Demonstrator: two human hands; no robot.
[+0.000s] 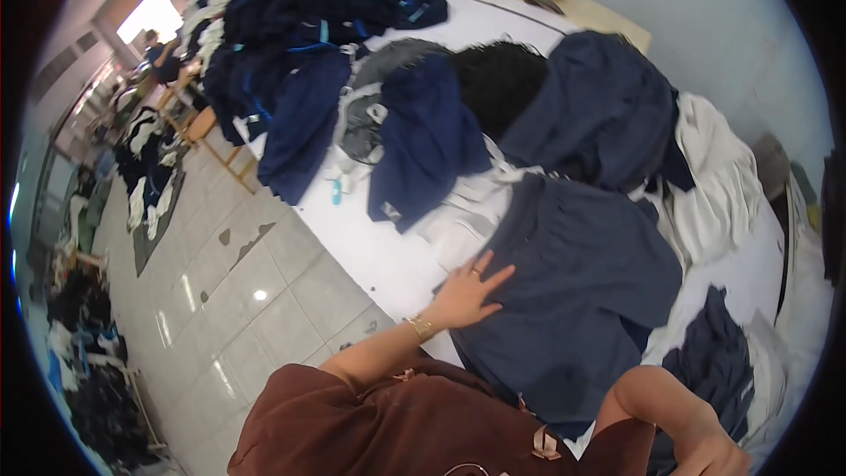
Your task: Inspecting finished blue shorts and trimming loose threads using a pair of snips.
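A pair of dark blue-grey shorts (573, 256) lies spread on the white table in front of me, its gathered waistband toward the far side. My left hand (471, 291) rests flat on its left edge with the fingers spread, holding nothing. At the lower right, my right hand (712, 457) is bent down beside a crumpled dark navy garment (718, 348). Its fingers look curled in. The picture's lower edge cuts them off, so whatever they grip is hidden.
Beyond the shorts lie a blue-grey garment (599, 106), navy pieces (423, 132), black fabric (498, 79) and white cloth (714, 181). A dark clothing heap (326, 9) covers the table's far end. Left are tiled floor, a wooden stool (201, 126) and a seated person (163, 57).
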